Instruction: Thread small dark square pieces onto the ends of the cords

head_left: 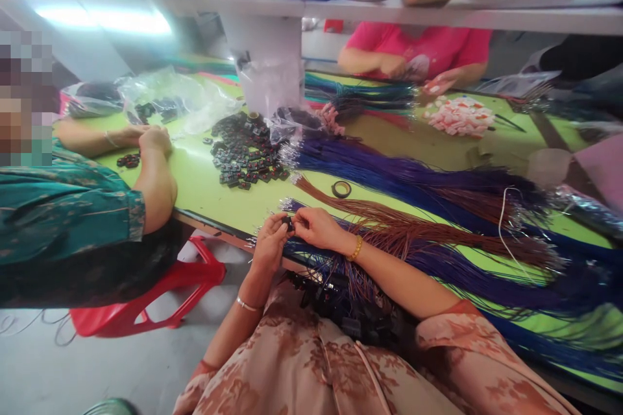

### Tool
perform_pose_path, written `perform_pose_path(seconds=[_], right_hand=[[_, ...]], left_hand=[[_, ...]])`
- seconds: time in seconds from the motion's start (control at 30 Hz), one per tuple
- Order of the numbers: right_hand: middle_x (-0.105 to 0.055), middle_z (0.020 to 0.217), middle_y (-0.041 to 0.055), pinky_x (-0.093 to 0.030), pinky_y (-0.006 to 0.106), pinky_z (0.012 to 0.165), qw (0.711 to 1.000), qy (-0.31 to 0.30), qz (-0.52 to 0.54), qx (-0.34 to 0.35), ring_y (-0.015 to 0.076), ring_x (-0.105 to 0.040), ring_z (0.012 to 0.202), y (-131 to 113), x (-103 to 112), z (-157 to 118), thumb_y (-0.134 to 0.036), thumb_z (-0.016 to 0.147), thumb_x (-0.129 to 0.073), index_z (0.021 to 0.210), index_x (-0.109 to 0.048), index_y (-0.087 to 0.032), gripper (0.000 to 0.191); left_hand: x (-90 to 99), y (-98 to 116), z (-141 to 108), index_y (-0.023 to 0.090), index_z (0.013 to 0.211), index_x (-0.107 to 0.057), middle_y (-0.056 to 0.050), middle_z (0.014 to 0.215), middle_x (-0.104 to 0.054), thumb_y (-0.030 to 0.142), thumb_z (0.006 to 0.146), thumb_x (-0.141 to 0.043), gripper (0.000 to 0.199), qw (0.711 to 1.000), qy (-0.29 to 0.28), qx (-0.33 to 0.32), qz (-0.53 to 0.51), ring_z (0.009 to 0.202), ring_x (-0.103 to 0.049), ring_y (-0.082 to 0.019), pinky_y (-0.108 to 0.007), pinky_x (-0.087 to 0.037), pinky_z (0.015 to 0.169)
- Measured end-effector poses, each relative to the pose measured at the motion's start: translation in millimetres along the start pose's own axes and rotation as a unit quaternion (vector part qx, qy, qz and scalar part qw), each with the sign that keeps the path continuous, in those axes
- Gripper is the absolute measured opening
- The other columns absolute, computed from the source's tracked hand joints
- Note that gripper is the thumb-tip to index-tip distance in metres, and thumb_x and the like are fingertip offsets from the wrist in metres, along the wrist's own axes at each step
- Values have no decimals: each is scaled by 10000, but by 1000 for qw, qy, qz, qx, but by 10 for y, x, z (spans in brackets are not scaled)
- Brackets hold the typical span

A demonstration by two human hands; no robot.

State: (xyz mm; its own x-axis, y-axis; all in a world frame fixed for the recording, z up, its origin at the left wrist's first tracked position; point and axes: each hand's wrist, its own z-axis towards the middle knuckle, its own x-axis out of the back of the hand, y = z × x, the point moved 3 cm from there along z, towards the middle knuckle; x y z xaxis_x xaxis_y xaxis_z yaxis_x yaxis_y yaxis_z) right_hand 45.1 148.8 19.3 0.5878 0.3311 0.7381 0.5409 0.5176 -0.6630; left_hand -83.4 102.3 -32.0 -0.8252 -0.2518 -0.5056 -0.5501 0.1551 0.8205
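Note:
Near the front edge of the green table, my left hand (270, 238) is closed on a small black connector housing (288, 224). My right hand (316, 227) is closed at the same housing from the right, with its fingertips pinched; whether a wire is between them is hidden. Bundles of blue wires (360, 165) and brown wires (379, 211) with bare metal ends lie just beyond and to the right. In my lap rests a tangle of black housings with wires (341, 301). A heap of black connector housings (243, 149) lies further back on the table.
A roll of black tape (341, 189) lies between the wire bundles. A co-worker in a teal top (73, 207) sits at the left beside a red stool (160, 292). Opposite, a person in pink (418, 52) works by pale pink pieces (460, 115). A shelf (462, 18) crosses above.

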Motion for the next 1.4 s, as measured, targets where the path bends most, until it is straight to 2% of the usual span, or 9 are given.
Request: perform_pose_path(seconds=[0.17,0.3,0.4,0.53,0.7,0.83,0.97,1.17,1.4], right_hand=[[-628,695,33,-275,238,572,999,1,-37,-2,121,-476,607,0,-36,-15,-178,804,-564,751,-610,-146,77],[-675,782,37,-339,225,622,1000,3,-25,-7,122,-549,680,125,169,128,-226,893,-470,811,-645,-155,206],[-695,909,62,-378,243,681,988,28,-121,-93,159,-595,785,356,381,330,-266,896,-469,889,-669,-165,224],[-683,1039,103,-410,272,707,951,-16,-236,-197,218,-623,882,622,446,516,-324,866,-523,972,-681,-178,240],[-687,1055,106,-410,275,751,949,-40,-241,-197,215,-624,934,694,402,541,-301,939,-403,987,-660,-179,288],[-688,1016,126,-390,279,725,952,-12,-247,-180,217,-627,882,698,475,520,-266,953,-360,1022,-610,-151,283],[-693,894,86,-355,264,669,967,39,-196,-158,183,-606,774,658,523,554,-242,914,-433,984,-588,-150,193],[-648,751,16,-331,226,619,992,119,-21,-32,115,-525,654,340,472,755,-193,832,-491,805,-600,-150,121],[-576,642,-18,-326,203,571,988,97,118,3,87,-458,581,130,379,624,-194,770,-521,720,-597,-136,108]], left_hand=[[-27,9,-16,172,966,-611,-40,902,-668,222,675,-750,326,999,6,-3,33,785,-624,-128,-257,-498,730],[-69,41,-30,180,984,-606,-34,910,-655,236,704,-733,313,999,6,-17,30,818,-627,-130,-258,-503,747],[-113,48,-7,184,1003,-602,-35,936,-651,241,719,-724,315,999,-2,-38,20,866,-633,-137,-249,-505,746],[-106,-14,79,169,987,-608,-49,945,-661,226,689,-743,332,1000,-3,-16,-13,862,-641,-141,-254,-511,747],[-30,-65,134,170,980,-619,-55,961,-666,217,687,-748,324,1000,-7,-3,-28,865,-646,-149,-274,-515,761],[-18,-60,125,167,974,-621,-54,957,-666,212,695,-748,310,1000,-11,-4,-28,859,-645,-148,-273,-509,754],[-37,-48,113,159,974,-620,-53,949,-667,212,685,-760,326,999,-16,3,-32,846,-645,-142,-262,-506,746],[-40,-45,110,162,968,-623,-48,920,-664,211,690,-751,309,999,-18,2,-32,862,-637,-145,-258,-502,743],[-41,-49,99,170,980,-620,-44,925,-652,204,705,-738,302,999,-26,1,-35,873,-630,-148,-265,-498,747]])
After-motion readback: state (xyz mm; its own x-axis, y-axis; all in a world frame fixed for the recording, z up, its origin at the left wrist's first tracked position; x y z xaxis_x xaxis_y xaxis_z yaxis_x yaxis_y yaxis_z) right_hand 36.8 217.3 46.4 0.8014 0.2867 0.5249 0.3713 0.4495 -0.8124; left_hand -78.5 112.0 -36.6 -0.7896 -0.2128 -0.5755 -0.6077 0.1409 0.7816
